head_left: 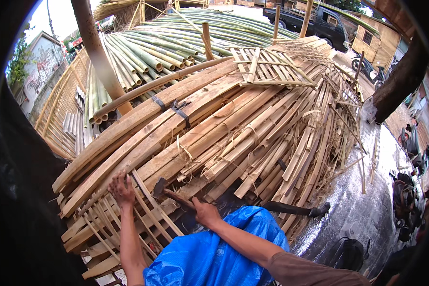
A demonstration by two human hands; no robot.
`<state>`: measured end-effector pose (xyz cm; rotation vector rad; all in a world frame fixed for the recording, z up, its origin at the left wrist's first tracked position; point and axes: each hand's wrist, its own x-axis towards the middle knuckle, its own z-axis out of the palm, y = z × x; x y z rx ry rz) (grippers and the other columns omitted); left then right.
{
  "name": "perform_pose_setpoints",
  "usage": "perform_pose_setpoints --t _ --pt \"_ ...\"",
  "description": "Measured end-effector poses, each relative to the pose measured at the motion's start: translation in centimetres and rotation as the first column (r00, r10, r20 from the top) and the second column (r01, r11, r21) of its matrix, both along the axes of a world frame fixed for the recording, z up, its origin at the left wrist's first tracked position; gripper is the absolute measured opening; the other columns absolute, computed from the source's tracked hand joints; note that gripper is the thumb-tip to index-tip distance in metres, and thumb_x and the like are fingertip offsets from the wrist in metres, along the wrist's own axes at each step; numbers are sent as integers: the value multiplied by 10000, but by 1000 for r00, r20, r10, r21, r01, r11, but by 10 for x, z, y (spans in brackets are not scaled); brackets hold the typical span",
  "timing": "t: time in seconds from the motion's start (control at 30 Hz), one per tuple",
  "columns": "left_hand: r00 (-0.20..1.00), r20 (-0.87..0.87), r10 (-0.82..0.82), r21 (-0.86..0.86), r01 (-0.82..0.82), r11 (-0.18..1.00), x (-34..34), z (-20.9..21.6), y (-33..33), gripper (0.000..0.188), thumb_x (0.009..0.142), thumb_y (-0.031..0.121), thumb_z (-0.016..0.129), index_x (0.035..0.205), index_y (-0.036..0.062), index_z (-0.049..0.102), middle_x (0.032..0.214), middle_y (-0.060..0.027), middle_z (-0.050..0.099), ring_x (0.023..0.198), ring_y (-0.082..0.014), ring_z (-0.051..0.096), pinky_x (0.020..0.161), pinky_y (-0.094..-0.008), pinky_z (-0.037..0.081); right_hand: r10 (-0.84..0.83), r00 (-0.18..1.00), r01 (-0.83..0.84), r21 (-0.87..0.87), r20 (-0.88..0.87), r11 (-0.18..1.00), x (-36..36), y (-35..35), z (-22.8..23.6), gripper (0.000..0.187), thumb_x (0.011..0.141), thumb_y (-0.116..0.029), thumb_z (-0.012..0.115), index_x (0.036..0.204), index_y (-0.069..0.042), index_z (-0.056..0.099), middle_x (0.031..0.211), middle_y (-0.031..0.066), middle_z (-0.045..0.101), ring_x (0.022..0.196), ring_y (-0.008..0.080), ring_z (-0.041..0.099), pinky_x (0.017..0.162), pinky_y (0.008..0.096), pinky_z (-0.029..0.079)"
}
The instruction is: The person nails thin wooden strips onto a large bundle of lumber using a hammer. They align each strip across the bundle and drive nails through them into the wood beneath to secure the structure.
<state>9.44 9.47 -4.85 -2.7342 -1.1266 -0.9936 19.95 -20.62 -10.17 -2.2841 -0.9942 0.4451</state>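
Note:
My left hand (122, 189) is at the upper corner of a lattice of thin bamboo slats (150, 200), its fingers bent over the end of the frame. Whether a small piece is also pinched there is too small to tell. In my right hand (206, 213) is a hammer (178, 197), gripped by its wooden handle. The dark hammer head points left and sits above the lattice's right-hand slat, a short way from my left hand. Blue plastic sheeting (200, 257) covers my lap below the lattice.
Long wooden planks (143, 148), some tied with black strips, are piled ahead. A finished-looking lattice panel (267, 66) lies atop them. Green bamboo poles (148, 52) are stacked behind. A slanted post (97, 52) rises at left. A black long object (298, 208) and silvery sheeting (348, 209) are at right.

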Motion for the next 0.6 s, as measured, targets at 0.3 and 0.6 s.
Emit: perform_pose_setpoints --t 0.3,0.6 --pt "999 25 46 -36 -45 998 -2 -10 8 401 953 351 554 1273 119 487 1211 -135 590 1153 -328 511 1041 -497 283 -4 1000 4 -21 -19 1000 1 1 3 438 747 -90 655 1127 -109 438 793 256 663 768 472 647 692 566 511" --pt "999 -28 17 64 -15 998 -3 -8 10 404 948 364 549 1275 137 477 1223 -94 574 1154 -287 514 1074 -486 259 -14 1000 14 44 9 999 -1 3 0 421 718 -54 648 1080 -89 435 744 274 641 741 489 628 654 577 494"
